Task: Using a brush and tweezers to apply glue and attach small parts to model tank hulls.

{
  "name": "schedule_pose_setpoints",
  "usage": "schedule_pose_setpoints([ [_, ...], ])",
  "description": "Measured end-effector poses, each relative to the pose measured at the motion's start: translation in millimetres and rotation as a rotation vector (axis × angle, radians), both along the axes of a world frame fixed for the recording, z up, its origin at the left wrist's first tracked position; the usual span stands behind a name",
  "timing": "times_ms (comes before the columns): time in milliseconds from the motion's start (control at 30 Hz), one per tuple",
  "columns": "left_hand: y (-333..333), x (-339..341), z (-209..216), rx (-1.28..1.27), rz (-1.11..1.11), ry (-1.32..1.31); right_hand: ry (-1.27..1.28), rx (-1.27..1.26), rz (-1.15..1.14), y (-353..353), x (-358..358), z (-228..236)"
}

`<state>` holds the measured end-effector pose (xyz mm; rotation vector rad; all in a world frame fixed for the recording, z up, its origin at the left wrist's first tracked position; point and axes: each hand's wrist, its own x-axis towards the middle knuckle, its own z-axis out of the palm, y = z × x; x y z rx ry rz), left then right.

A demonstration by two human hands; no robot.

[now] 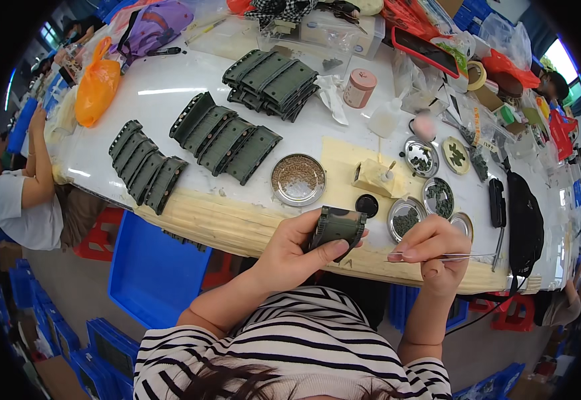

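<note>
L hand has fingers partly hidden behind green pc. Tips of tweezers are too thin to tell. Pink thing, far R, is blurred. Green bits, R, too small to count.

Green panels on white table

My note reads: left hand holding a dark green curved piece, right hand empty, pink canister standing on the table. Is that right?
Not quite: the right hand is not empty. The head view shows it holding a thin metal tool. The left hand is holding a dark green curved piece, and the pink canister is standing on the table.
</note>
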<state>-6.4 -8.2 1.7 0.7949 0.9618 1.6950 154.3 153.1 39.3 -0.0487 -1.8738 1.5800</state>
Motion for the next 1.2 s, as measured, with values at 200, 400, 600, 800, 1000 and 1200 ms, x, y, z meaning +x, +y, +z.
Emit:
schedule_pose_setpoints([
  [200,-1,-1,2,-0.018,-0.042,-0.122,0.010,0.073,-0.044,-2,0,2],
  [400,2,-5,1,0.052,-0.284,-0.751,-0.024,0.404,-0.179,-14,-1,17],
  [600,2,-3,2,0.023,-0.341,-0.803,-0.085,0.598,-0.226,-20,-10,29],
  [800,-2,-7,1,-0.026,-0.376,-0.642,-0.101,0.636,-0.161,-18,-16,34],
  [1000,-3,-6,0,-0.060,-0.367,-0.612,-0.138,0.639,-0.139,-17,-14,34],
  [1200,-2,-5,0,-0.069,-0.362,-0.572,-0.085,0.708,-0.126,-12,-14,29],
])
